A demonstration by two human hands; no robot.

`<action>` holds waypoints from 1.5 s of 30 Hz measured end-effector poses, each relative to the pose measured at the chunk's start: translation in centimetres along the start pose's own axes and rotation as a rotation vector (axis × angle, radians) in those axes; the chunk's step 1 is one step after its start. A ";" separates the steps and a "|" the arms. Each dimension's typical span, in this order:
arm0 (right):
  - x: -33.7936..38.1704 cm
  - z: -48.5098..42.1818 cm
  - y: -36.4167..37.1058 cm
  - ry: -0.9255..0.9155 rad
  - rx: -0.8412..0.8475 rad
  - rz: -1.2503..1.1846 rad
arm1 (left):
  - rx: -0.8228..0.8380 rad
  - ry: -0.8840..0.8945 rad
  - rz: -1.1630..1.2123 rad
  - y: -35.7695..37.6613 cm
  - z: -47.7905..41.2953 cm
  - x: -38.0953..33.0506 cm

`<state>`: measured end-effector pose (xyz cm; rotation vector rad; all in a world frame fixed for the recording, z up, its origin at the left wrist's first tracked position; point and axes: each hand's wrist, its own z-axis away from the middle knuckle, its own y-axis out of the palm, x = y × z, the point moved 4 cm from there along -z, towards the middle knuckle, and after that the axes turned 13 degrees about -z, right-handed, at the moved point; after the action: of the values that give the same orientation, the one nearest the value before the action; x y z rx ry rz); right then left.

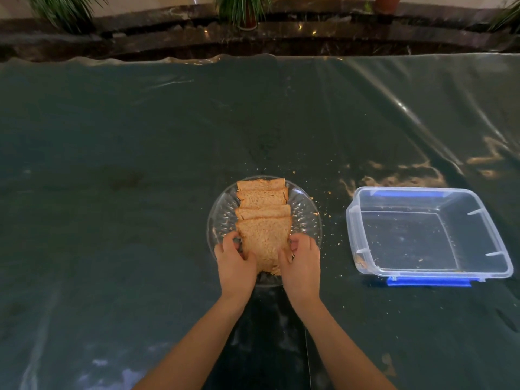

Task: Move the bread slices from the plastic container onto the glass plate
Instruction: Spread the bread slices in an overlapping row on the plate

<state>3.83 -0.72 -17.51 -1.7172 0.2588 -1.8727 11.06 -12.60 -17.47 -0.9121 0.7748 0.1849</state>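
A round glass plate (305, 218) sits on the dark table in front of me. Several brown bread slices (261, 197) lie on it in an overlapping row running away from me. The nearest slice (264, 237) is gripped at its two lower edges: my left hand (233, 261) holds its left side and my right hand (302, 261) its right side. The slice rests on the plate's near half, overlapping the one behind it. To the right stands the clear plastic container (363, 235) with blue clips; it holds only crumbs.
A dark glossy sheet (126, 164) covers the whole table. Crumbs are scattered between the plate and the container. Beyond the table's far edge runs a dark stone ledge (309, 38) with potted plants (243, 9).
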 end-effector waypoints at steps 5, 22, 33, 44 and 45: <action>-0.1 -0.1 -0.3 0.003 -0.007 -0.087 | 0.014 0.009 -0.010 0.0 0.0 -0.1; 0.4 -3.7 0.4 0.144 0.144 -0.200 | 0.140 -0.029 0.082 -0.7 -2.3 -1.3; 0.2 -5.3 1.1 0.175 0.159 -0.170 | 0.210 -0.110 0.268 -0.1 -3.6 -1.2; 0.5 -4.6 0.6 0.147 0.135 -0.181 | 0.125 -0.062 0.153 -0.2 -3.2 -2.0; 0.5 -4.6 0.6 0.148 0.137 -0.182 | 0.122 -0.063 0.154 -0.2 -3.2 -1.9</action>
<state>-0.42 -2.56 -18.12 -1.5564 0.0304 -2.1012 8.13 -14.88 -17.19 -0.7278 0.7896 0.2973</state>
